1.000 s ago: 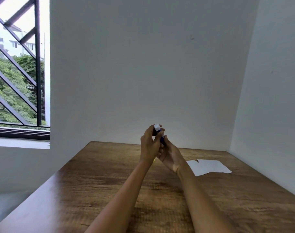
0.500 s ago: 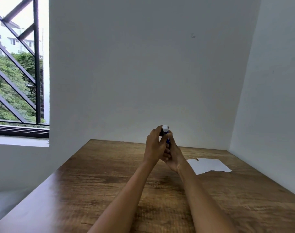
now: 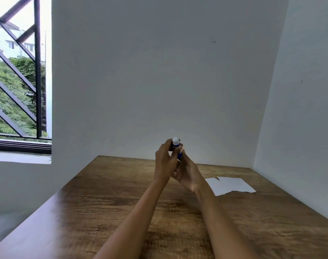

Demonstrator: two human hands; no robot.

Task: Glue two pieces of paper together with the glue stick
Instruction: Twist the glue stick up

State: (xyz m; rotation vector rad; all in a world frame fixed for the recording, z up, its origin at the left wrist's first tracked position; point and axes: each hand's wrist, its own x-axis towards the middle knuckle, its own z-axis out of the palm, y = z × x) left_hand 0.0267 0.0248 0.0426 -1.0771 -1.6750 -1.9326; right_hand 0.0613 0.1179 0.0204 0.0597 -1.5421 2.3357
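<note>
I hold a blue glue stick [image 3: 176, 144] with a white tip upright between both hands, above the far middle of the wooden table [image 3: 103, 202]. My left hand [image 3: 165, 163] wraps its upper part, fingers curled near the tip. My right hand [image 3: 189, 174] cups the lower part from the right. Most of the stick's body is hidden by my fingers. Two white pieces of paper [image 3: 232, 186] lie flat and overlapping on the table, to the right of my right wrist.
White walls close the table at the back and on the right. A barred window [image 3: 17, 81] with a sill is at the left, beyond the table's left edge.
Both hands with the glue stick drifted slightly right, then back a little left. My grip around the stick's top shifted slightly. The papers stayed put.
</note>
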